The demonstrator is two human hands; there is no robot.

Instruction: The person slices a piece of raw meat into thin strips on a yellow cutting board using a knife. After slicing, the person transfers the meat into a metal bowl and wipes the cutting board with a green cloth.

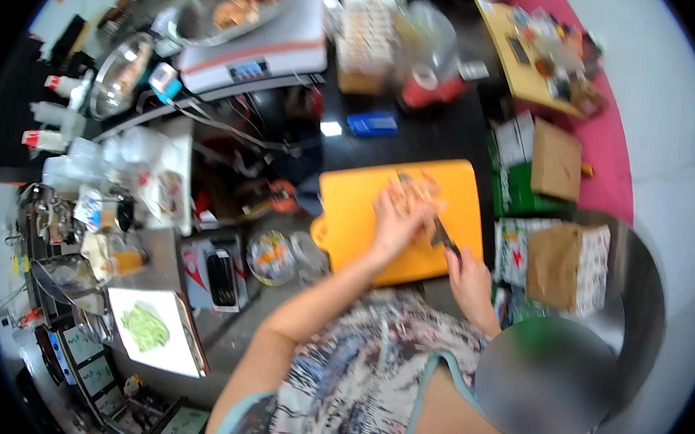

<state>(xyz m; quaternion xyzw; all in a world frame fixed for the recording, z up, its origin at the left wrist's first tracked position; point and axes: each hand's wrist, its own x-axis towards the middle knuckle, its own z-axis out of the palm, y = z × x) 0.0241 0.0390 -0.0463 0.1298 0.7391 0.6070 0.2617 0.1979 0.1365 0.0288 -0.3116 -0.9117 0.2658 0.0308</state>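
An orange cutting board (356,258) lies on the black counter in front of me. Pale orange-pink chopped food (421,189), perhaps meat, is heaped near the board's upper middle; motion blur hides its detail. My left hand (397,222) rests with bent fingers on the near side of this food and holds it against the board. My right hand (470,281) grips the handle of a kitchen knife (439,233) near the board's lower right. The blade points up and left, with its front part partly hidden by my left fingers and the food.
A blue packet (372,124) lies beyond the board. A digital scale (305,47) bears a large steel bowl (189,31) of food. On the left are a tub (272,257) of colourful scraps and a plate (171,326) with pale green food. Cardboard boxes (555,160) stand right.
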